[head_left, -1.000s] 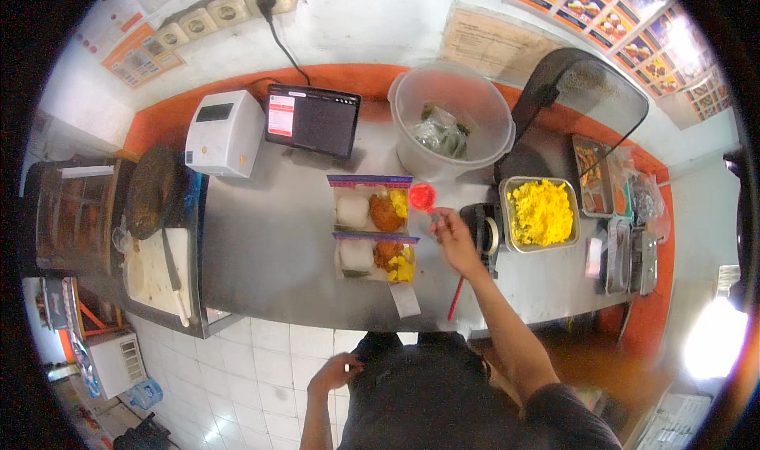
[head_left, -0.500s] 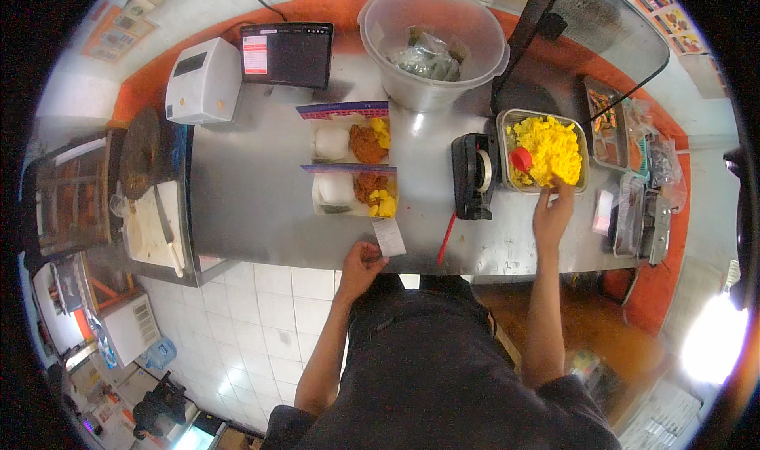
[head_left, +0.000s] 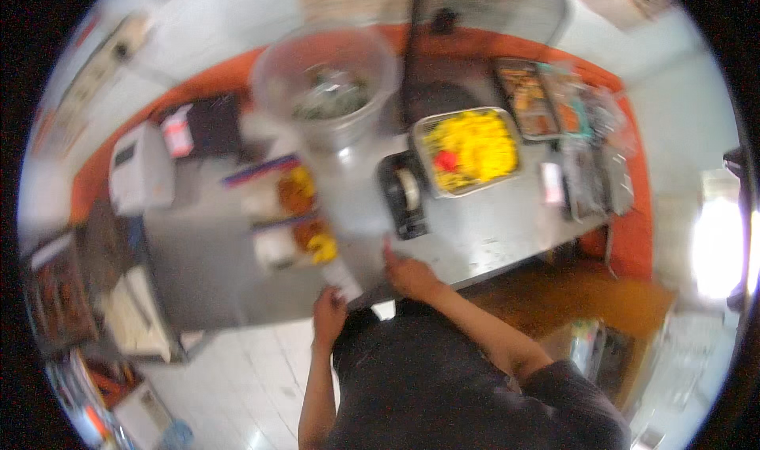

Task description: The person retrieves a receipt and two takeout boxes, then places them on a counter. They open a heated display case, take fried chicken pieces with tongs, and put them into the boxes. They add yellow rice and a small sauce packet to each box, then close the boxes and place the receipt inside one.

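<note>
A white paper slip is pinched in my left hand at the table's front edge. Just above it sit two open food boxes, the nearer box and the farther box, each with white rice, a brown piece of food and yellow egg. My right hand is low over the table, in front of the black tape dispenser. A reddish tip of a thin red stick shows at its fingers; blur hides whether they grip it. Beyond the dispenser stands a metal tray of yellow scrambled egg with a red object in it.
A large clear tub with bagged contents stands at the back. A white printer and a dark screen are at the left. More trays and plastic containers line the right side. A cutting board lies far left.
My right hand has left the egg tray and come left and nearer, to the red stick. My left hand still holds the slip. The whole view has turned and is blurred.
</note>
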Available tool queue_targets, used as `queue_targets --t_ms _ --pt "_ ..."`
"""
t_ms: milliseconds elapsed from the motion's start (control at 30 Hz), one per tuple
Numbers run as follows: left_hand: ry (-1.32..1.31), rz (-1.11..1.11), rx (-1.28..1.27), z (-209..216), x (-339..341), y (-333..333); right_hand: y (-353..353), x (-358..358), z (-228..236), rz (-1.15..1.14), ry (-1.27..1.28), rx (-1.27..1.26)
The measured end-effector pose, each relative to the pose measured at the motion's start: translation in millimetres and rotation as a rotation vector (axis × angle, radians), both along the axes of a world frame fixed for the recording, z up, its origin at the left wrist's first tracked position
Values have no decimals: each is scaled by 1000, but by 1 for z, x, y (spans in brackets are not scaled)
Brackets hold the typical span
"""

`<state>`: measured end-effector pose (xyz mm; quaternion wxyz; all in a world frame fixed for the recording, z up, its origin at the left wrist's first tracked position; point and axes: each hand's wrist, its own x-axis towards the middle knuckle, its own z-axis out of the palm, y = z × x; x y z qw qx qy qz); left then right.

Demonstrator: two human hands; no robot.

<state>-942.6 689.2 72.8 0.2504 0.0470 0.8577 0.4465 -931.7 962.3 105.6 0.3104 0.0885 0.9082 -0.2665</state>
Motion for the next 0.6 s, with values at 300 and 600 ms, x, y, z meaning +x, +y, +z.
queue_targets --t_ms 300,600 --pt "222 -28 -177 5 9 8 242 -20 119 -444 302 -844" --pt "381 -91 -541 29 21 49 549 -172 4 -636 816 229"
